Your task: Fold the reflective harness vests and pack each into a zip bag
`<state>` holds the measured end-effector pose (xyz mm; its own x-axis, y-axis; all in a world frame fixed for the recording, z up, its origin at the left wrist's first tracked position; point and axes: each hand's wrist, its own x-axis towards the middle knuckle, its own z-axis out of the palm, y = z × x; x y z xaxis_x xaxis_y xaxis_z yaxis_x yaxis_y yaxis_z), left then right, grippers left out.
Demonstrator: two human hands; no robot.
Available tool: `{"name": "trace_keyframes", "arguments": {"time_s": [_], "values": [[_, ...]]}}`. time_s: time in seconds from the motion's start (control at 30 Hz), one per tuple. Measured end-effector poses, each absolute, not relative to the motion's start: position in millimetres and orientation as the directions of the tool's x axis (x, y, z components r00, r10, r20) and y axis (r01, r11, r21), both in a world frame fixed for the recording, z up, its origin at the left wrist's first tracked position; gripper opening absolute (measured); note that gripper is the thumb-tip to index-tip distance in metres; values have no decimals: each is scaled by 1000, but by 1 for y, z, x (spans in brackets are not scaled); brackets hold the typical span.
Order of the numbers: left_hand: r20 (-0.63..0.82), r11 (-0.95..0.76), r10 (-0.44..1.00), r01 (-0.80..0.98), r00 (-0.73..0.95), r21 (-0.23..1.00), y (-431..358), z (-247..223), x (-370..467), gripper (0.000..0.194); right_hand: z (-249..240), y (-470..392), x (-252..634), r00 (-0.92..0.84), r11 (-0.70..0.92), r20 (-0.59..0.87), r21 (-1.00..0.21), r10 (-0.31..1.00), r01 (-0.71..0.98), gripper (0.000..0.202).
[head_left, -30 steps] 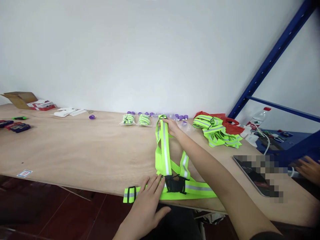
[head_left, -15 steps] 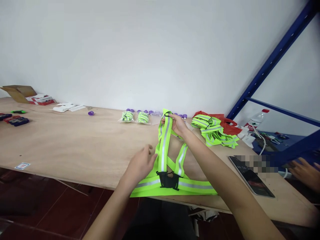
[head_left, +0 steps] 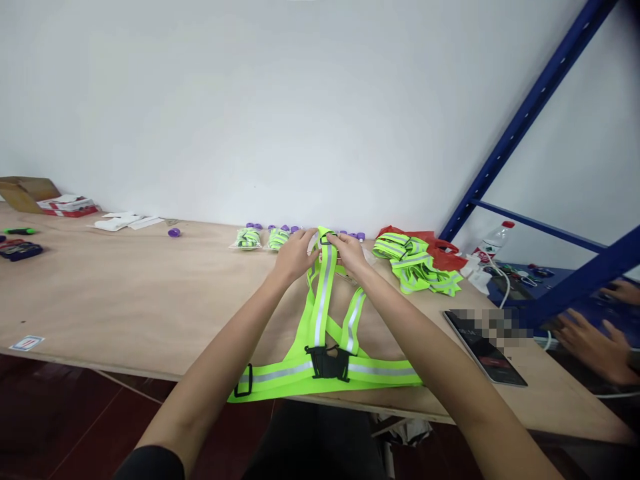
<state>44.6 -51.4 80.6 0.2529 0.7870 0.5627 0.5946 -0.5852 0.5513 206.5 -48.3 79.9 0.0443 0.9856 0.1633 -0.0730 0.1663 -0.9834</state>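
A neon-yellow reflective vest [head_left: 300,367] made of straps with silver stripes lies at the table's front edge. Its black buckle [head_left: 330,363] faces me in the middle, and a black slider [head_left: 244,381] sits on the waist strap at left. My left hand [head_left: 296,255] is closed on the upper end of a shoulder strap, its fingertips partly hidden. Opposite it, my right hand [head_left: 349,253] pinches the same strap beside another black slider [head_left: 327,239]. Between the two hands the strap is lifted and runs down to the buckle.
Two bagged vests [head_left: 249,238] and several purple rolls [head_left: 356,236] stand by the wall. To the right are loose reflective straps [head_left: 425,270] on a red bag [head_left: 445,253], a tablet [head_left: 487,353], a bottle [head_left: 495,241] and a blue rack [head_left: 520,140]. Another person's hands [head_left: 595,343] show at far right.
My left hand has moved up and forward from beside the vest to the strap's top end, joining my right hand. The view has shifted slightly right.
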Motion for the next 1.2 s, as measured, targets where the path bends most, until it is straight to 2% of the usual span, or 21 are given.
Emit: {"name": "trace_keyframes", "arguments": {"time_s": [0.13, 0.2, 0.43, 0.57, 0.7, 0.77, 0.9, 0.97, 1.07, 1.2], "values": [[559, -588, 797, 499, 227, 636, -36, 76, 45, 20, 81, -49, 210, 72, 203, 202, -979, 977, -14, 36], [545, -581, 810, 421, 216, 697, -25, 73, 43, 15, 81, -50, 214, 62, 205, 205, -979, 977, 6, 35], [391, -415, 908, 192, 154, 889, 7, 63, 37, 35, 80, -52, 220, -74, 106, 110, -993, 991, -55, 27], [331, -346, 938, 193, 107, 918, 1, 58, 36, 40, 79, -44, 215, -138, 70, 86, -991, 987, -116, 28], [336, -343, 939, 274, 74, 899, -22, 59, 27, 41, 73, -29, 203, -197, 42, 62, -994, 978, -104, 31], [338, -359, 933, 326, 120, 875, -43, 60, 22, 43, 67, -22, 195, -232, 23, 36, -998, 972, -57, 29], [342, -428, 902, 443, 263, 788, -115, 52, 16, 62, 56, -10, 187, -247, 24, -1, -995, 969, 101, 28], [310, -502, 865, 639, 396, 583, -164, 36, 14, 61, 53, -5, 194, -210, 50, 7, -979, 978, 200, 29], [255, -548, 836, 769, 487, 329, -233, -1, 7, 61, 50, -3, 224, -113, 93, 53, -917, 992, 388, 26], [247, -535, 836, 828, 491, 165, -270, -43, -11, 66, 44, -9, 276, -15, 85, 101, -734, 995, 674, 18]]}}
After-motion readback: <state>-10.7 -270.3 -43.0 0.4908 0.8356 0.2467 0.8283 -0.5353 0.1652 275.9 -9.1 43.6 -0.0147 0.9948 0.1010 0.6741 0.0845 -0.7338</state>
